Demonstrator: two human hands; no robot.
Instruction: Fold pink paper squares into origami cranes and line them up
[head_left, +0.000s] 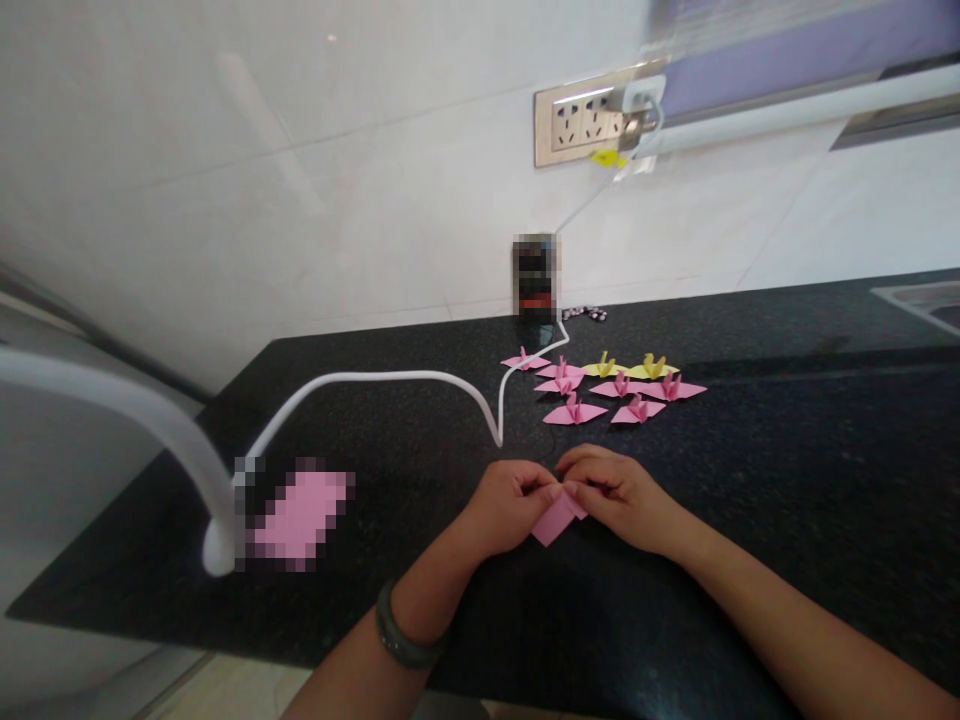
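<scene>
Between my two hands is a small piece of folded pink paper (556, 519), low over the black countertop. My left hand (511, 506) pinches its upper left part between thumb and finger. My right hand (616, 497) pinches the same paper from the right, its thumb almost touching the left thumb. The fingertips cover the paper's upper edge, so the fold there is hidden. Just beyond the hands stand several pink origami cranes (574, 411) and two yellow origami cranes (651, 368), grouped close together.
To the left lies a pink patch of paper (304, 512), blurred out. A white cable (390, 376) loops across the black countertop (420, 450) toward a blurred upright object (536, 275) at the wall. A beaded string (586, 313) lies beside it. Above is a wall socket (581, 118) with a plug.
</scene>
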